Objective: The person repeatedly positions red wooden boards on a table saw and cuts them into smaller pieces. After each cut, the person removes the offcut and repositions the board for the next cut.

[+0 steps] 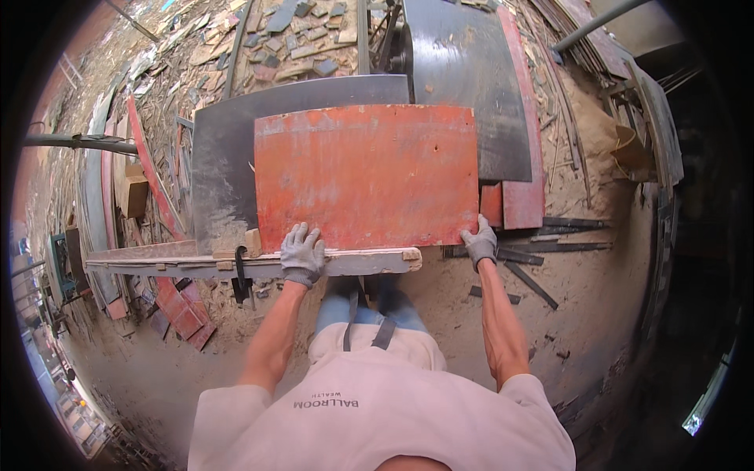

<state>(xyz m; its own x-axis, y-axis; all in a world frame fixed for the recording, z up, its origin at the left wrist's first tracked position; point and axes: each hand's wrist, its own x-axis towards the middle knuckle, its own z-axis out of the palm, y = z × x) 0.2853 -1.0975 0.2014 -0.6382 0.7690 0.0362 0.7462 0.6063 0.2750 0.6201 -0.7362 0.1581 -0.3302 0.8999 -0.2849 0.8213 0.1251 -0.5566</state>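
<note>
A red-faced wooden panel lies flat before me over a dark table surface. My left hand, in a grey work glove, rests over the panel's near edge and the layered wooden fence board running along it. The gloved right hand grips the panel's near right corner, thumb on top. A black clamp sits on the fence board to the left of my left hand, beside a small wood block. What the fingertips do under the panel is hidden.
Beyond the panel is a dark sheet with a red strip at its right. Offcuts litter the ground ahead. Dark wood strips lie at the right, red board pieces at the lower left. A metal pole juts in from the left.
</note>
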